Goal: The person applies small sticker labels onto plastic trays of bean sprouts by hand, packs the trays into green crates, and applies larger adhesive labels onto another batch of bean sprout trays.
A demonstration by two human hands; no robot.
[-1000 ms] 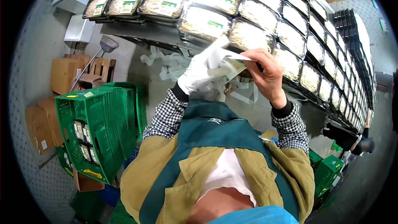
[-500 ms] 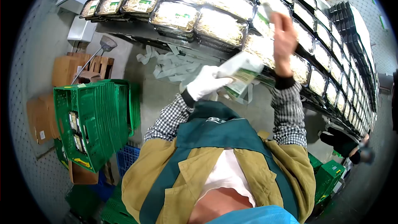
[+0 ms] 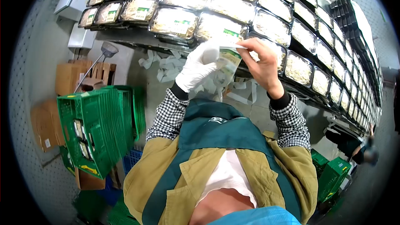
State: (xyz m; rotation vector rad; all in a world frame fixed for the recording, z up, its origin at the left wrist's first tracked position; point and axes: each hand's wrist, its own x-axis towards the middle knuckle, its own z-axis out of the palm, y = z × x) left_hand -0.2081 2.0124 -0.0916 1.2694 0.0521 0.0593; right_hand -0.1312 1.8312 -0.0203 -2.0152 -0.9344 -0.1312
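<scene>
My left hand (image 3: 199, 67), in a white glove, is closed around a strip of printed labels (image 3: 230, 58) in white and green. My bare right hand (image 3: 263, 58) pinches the upper right edge of that strip between thumb and fingers. Both hands are close together above the near edge of the table. Just beyond them sits a black tray (image 3: 218, 24) of pale, stringy food under clear film, with a green and white label on it. A similar labelled tray (image 3: 174, 21) stands to its left. The right-hand trays (image 3: 273, 26) show no label.
Rows of packed trays (image 3: 321, 81) run along the table to the right. Backing strips (image 3: 168, 68) lie tangled beneath the near edge. Green crates (image 3: 98, 127), cardboard boxes (image 3: 48, 125) and a long-handled dustpan (image 3: 109, 49) stand at left. Another person (image 3: 354, 146) is at far right.
My right hand has come back from over the trays to the label strip and pinches it. My left hand has raised the strip slightly. A label now shows on the tray straight ahead.
</scene>
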